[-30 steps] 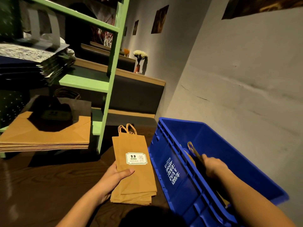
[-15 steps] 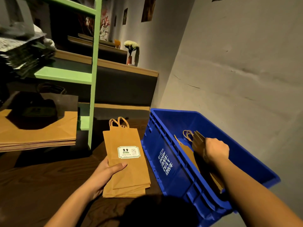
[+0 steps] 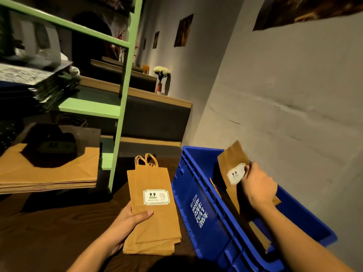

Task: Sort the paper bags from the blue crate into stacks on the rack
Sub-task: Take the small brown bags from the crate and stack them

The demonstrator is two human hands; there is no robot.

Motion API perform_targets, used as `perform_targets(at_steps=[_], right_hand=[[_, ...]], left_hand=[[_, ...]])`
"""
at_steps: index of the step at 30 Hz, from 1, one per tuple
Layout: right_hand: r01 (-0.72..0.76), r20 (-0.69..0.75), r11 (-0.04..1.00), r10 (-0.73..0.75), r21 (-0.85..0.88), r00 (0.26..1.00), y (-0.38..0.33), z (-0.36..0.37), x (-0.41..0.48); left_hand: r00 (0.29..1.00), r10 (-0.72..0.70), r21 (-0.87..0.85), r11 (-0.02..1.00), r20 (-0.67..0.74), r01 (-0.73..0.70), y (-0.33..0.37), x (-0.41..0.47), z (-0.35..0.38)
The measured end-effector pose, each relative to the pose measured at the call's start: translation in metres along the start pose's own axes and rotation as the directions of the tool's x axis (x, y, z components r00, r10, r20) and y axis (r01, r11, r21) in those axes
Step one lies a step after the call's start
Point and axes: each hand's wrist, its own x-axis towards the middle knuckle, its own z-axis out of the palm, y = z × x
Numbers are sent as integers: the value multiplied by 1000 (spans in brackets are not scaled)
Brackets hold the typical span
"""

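Two hands are busy at once. My left hand (image 3: 127, 222), at 6 o'clock, holds the pile of labelled kraft bags (image 3: 155, 209) lying on the dark worktop (image 3: 49, 232). Its thumb lies over the top bag and its fingers are tucked out of sight under the pile's left edge, so I read that as a clasping grip.

My right hand (image 3: 259, 187), at 3 o'clock, has its grip pinched on a single kraft bag (image 3: 229, 160), held up tilted over the blue crate (image 3: 198, 209) with the label facing me. More bags lie in the crate below.

The green rack (image 3: 119, 122) stands at 10 o'clock, with a stack of wider brown bags (image 3: 59, 171) on its lower shelf.

Risks, as I judge them: the lifted bag is held by one edge, so it could swing, snag the crate wall or slip. Dropped carelessly, it would skew the pile — and these narrow bags could end up on the wrong stack.
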Motion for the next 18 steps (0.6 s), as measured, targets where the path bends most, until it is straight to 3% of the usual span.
perform_targets(at_steps=[4, 8, 14, 18], right_hand=[[-9, -206, 935, 87, 354, 975, -30, -45, 2], [-76, -101, 670, 221, 739, 970, -63, -88, 1], [-224, 219, 397, 59, 890, 974, -97, -112, -27], [-160, 157, 499, 48, 852, 986, -112, -99, -64]], left_hand=[[999, 38, -13, 999, 1, -38, 7, -8, 1], [994, 103, 3, 995, 26, -103, 14, -15, 7], [969, 246, 77, 966, 2, -245, 32, -32, 20], [944, 326, 90, 943, -45, -321, 42, -48, 27]])
